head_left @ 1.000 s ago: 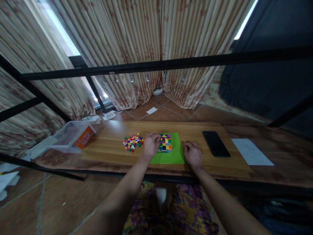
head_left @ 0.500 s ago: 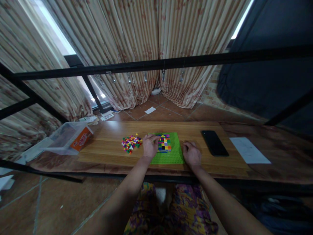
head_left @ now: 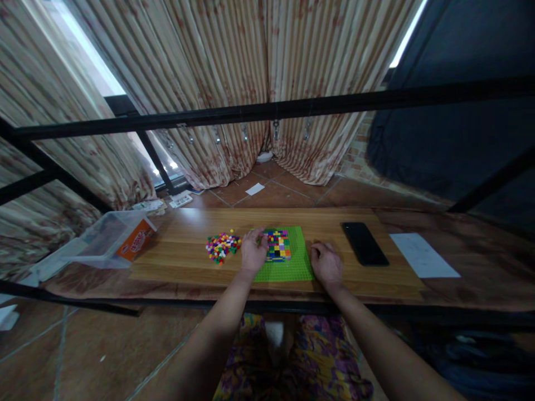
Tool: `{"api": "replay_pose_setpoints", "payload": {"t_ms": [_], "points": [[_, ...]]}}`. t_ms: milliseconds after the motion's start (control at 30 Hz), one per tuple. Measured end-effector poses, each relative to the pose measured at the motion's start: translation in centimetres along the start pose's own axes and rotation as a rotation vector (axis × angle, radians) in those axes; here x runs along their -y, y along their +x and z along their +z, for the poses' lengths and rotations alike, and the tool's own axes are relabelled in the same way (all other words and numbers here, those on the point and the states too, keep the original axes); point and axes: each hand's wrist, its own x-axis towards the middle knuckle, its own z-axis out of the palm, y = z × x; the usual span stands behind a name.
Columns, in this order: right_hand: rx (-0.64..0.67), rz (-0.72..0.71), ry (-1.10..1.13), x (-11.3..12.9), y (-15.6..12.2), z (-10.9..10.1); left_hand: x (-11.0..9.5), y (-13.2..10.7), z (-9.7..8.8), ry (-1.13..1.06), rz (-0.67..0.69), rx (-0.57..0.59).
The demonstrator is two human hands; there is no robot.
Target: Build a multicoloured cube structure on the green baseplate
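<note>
A green baseplate lies on the wooden board, with a block of small coloured bricks pressed onto its far left part. My left hand rests over the plate's left edge, fingers curled and reaching toward the top left corner of the brick block; what its fingertips hold is too small to see. A loose heap of coloured bricks lies just left of that hand. My right hand sits at the plate's right edge, fingers loosely curled with nothing visible in them.
A black phone lies on the board to the right, and a white sheet beyond it. A clear plastic box with an orange label sits off the left end. A black metal bar crosses overhead.
My left hand has slid a little to the left along the brick block's top edge. The right hand has stayed put. The view has shifted slightly.
</note>
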Motion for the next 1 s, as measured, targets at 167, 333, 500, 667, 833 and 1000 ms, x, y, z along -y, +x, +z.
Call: {"api": "replay_pose_setpoints", "payload": {"t_ms": [167,333,500,667,833,1000], "points": [[-0.001,0.007,0.004,0.0,0.0,0.0,1.1,0.9,0.8,-0.077,-0.162,-0.052],[0.005,0.009,0.004,0.1,0.0,-0.1,1.2,1.2,1.6,-0.176,-0.247,-0.016],[0.014,0.008,-0.003,0.1,0.0,-0.2,0.7,0.9,2.1,-0.268,-0.281,0.033],[0.017,0.008,-0.003,0.1,0.0,-0.2,0.2,0.8,2.2,-0.303,-0.297,0.037],[0.012,0.019,-0.005,0.1,-0.1,0.0,0.0,0.7,2.3,-0.306,-0.300,0.018],[0.020,0.027,-0.019,0.1,-0.1,0.0,-0.1,0.5,2.4,-0.308,-0.314,0.012]]}}
